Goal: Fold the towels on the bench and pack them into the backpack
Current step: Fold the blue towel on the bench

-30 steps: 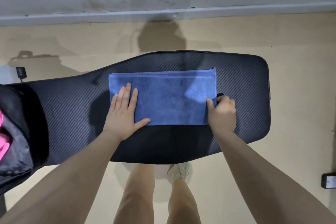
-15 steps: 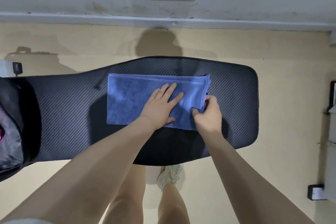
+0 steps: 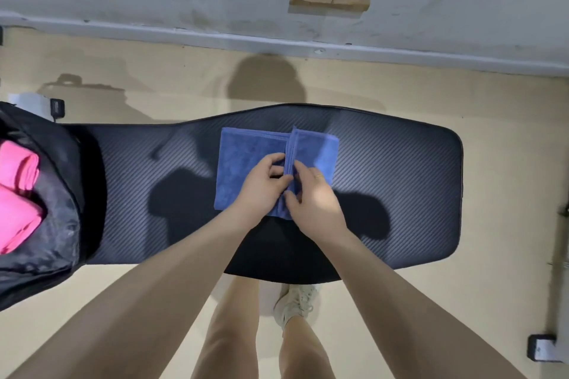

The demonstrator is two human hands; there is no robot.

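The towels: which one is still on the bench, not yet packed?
The blue towel lies on the bench, both hands on its fold. The pink towels are already inside the backpack.

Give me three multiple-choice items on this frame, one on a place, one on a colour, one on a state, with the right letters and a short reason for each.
1. Where does the backpack sit?
A. on the left end of the bench
B. on the floor by the wall
C. on the right end of the bench

2. What colour is the towel being folded?
A. pink
B. blue
C. white

3. What are the two hands doing?
A. both hang idle off the bench
B. both grip the towel's turned-over edge
C. one reaches into the backpack

Answers:
1 A: the backpack rests on the left end of the bench, open, with pink towels inside.
2 B: the towel under the hands is blue.
3 B: the left hand and the right hand meet at the raised fold near the towel's middle, fingers curled on it.
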